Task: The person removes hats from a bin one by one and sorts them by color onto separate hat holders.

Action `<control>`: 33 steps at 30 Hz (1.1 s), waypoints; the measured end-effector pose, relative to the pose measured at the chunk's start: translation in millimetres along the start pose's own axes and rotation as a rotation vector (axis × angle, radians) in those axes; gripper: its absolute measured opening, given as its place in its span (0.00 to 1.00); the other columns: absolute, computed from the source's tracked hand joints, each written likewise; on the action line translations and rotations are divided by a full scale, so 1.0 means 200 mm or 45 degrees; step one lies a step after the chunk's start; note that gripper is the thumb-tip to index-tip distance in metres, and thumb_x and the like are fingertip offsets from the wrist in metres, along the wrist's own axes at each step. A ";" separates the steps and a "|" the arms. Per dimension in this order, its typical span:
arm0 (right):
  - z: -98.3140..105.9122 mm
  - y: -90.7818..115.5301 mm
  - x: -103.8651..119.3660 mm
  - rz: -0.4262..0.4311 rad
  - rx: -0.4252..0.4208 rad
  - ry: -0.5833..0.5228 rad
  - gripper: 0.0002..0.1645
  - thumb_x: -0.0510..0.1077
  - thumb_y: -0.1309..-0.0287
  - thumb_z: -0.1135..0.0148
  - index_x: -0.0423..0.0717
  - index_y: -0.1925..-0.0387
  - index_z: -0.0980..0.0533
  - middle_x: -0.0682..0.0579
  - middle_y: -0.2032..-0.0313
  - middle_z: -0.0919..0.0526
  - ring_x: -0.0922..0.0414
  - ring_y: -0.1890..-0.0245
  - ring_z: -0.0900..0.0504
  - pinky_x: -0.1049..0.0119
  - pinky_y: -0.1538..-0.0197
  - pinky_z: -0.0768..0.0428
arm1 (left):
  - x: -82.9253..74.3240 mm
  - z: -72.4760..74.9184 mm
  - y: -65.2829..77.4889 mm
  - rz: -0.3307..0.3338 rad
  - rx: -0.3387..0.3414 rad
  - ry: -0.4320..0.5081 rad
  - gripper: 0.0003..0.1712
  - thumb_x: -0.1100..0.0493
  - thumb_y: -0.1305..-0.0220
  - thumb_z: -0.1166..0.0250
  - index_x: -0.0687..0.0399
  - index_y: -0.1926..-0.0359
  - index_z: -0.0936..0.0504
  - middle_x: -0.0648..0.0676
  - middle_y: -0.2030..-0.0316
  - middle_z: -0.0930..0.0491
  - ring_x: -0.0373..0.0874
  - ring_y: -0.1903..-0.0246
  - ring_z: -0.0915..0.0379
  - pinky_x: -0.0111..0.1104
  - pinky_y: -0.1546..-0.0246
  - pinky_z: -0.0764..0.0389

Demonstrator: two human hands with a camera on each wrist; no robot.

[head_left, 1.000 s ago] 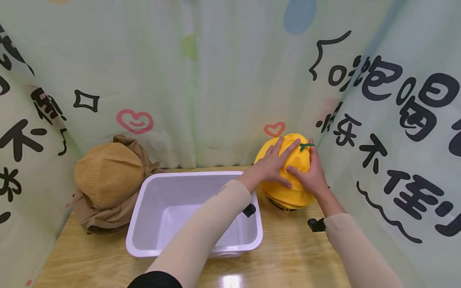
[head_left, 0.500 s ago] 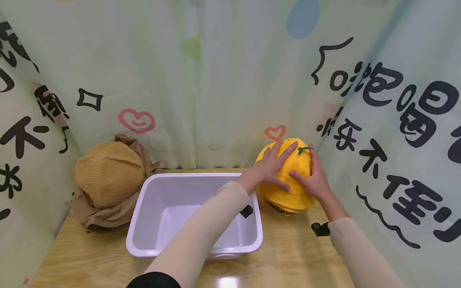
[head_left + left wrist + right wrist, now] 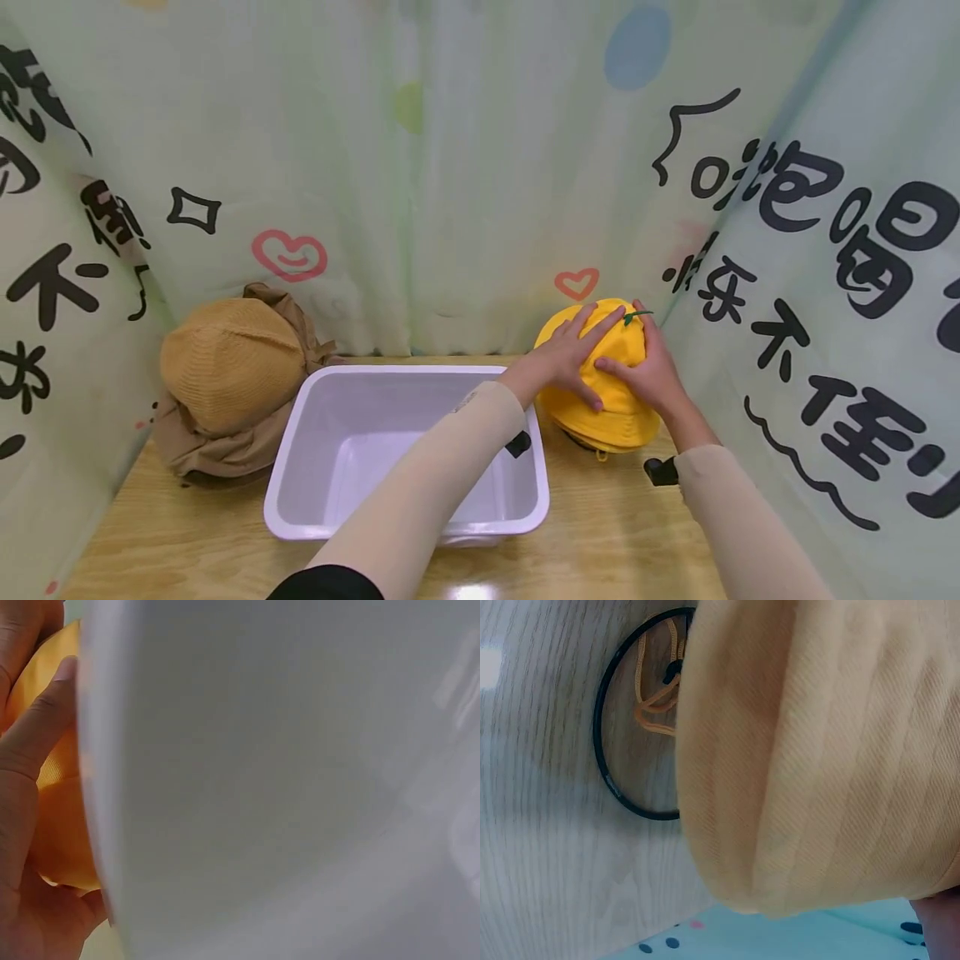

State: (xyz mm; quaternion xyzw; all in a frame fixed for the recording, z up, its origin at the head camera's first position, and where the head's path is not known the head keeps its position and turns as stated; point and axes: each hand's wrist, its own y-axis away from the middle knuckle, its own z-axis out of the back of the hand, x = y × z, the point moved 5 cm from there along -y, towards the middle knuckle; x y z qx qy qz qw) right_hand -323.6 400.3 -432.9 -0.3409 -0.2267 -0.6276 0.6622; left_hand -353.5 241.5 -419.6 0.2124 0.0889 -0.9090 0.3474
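A yellow fabric bucket hat (image 3: 622,425) with a small green sprout on its crown stands at the right of the table, by the curtain. My left hand (image 3: 562,358) rests on its left side, fingers straight and spread. My right hand (image 3: 652,371) grips its right side, thumb across the front and fingers round the far edge. In the right wrist view the hat (image 3: 840,765) fills much of the picture; a black ring (image 3: 600,742) and an orange drawstring (image 3: 656,709) show beneath its brim. The left wrist view shows only part of the hat (image 3: 60,832), behind a pale wall.
A pale lilac plastic tub (image 3: 405,533) stands mid-table, under my left forearm. To its left sit a tan knitted hat (image 3: 228,362) and brown cloth (image 3: 217,458) below and behind it. Printed curtains (image 3: 480,167) close in the wooden table (image 3: 600,542) at the back and sides.
The whole scene sits slightly lower in the head view as the camera tilts. My right thumb and fingers have shifted slightly left on the hat; my left hand stays on it.
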 end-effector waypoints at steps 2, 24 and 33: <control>0.00 0.00 -0.01 -0.002 -0.010 -0.030 0.66 0.61 0.45 0.28 0.69 0.21 0.65 0.42 0.30 0.39 0.44 0.45 0.28 0.50 0.45 0.25 | 0.00 0.00 0.00 0.003 0.007 0.025 0.83 0.32 0.63 0.21 0.18 0.26 0.80 0.52 0.21 0.75 0.61 0.24 0.56 0.52 0.31 0.37; -0.01 0.07 -0.07 0.000 -0.025 -0.042 0.78 0.58 0.50 0.24 0.74 0.25 0.79 0.49 0.21 0.69 0.34 0.26 0.54 0.27 0.34 0.47 | 0.05 0.12 0.07 0.102 0.089 0.050 0.77 0.44 0.51 0.21 0.10 0.30 0.82 0.49 0.22 0.82 0.65 0.24 0.63 0.55 0.32 0.37; 0.14 0.21 0.19 0.186 -0.141 -0.055 0.63 0.53 0.40 0.34 0.72 0.22 0.69 0.53 0.22 0.77 0.44 0.22 0.75 0.23 0.34 0.66 | 0.09 0.47 0.53 -0.183 -0.143 0.016 0.63 0.43 0.38 0.31 0.37 0.20 0.70 0.55 0.21 0.57 0.51 0.22 0.60 0.46 0.26 0.47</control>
